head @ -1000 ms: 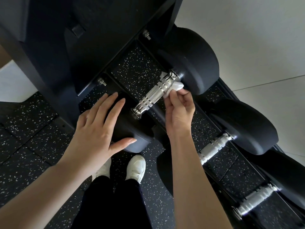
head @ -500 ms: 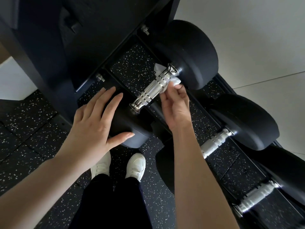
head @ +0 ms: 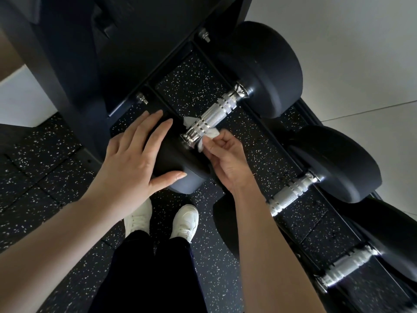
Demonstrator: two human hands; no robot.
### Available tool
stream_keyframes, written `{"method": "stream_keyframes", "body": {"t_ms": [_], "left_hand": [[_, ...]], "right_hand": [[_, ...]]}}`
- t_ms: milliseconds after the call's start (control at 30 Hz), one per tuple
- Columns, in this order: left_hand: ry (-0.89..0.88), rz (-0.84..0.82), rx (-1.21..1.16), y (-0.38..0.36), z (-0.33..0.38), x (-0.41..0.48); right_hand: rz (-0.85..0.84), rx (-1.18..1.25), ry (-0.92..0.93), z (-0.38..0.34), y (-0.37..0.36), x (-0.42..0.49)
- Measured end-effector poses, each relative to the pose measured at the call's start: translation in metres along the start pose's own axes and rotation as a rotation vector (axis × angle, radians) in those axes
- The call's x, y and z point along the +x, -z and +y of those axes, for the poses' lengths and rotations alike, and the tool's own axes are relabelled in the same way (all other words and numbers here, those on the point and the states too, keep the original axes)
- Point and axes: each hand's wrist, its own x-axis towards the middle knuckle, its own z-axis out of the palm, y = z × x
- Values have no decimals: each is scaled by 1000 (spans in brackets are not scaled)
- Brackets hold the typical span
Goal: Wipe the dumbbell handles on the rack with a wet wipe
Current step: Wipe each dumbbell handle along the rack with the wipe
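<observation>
Head view, looking down. White shoes (head: 184,220) stand on speckled black floor (head: 45,177), toes just short of the rack (head: 194,84).

Left hand (head: 133,159): flat, fingers straight and spread, resting on the near weight (head: 180,170) of the first dumbbell. It holds nothing; it is likely there to stop the dumbbell rolling in its tray while the bar is rubbed.

Right hand (head: 225,163): fingertips pinched together on the wet wipe (head: 211,133), just beside the near weight.

The wipe sits at the near end of the first handle (head: 216,116). White shows on both sides of the bar, so it seems to pass underneath, probably to catch the underside and the grooves. The rest of this ridged bar up to the far weight (head: 270,71) is bare and shiny; I cannot tell if it is wet.

Judgement: wiping of the first handle is in progress, at its near end.

Further right along the rack lie the second handle (head: 291,195) and third handle (head: 347,267), no hand or wipe on either. Pale wall (head: 338,41) behind.
</observation>
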Motion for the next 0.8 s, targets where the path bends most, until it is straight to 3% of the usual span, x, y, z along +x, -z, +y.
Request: {"method": "stream_keyframes", "body": {"t_ms": [333,467,633,800], "left_hand": [[7,-29,3,2,-1,0],[18,-23,-3,1,-2,0],[19,-20,-34,1,-4,0],[1,-39,-82,2,-13,0]], "right_hand": [[93,-373,30,-3,-13,-13],[258,-624,47,-6,-23,-26],[421,-776,143,-9,-45,-37],[410,-977,289,-11,-67,-29]]}}
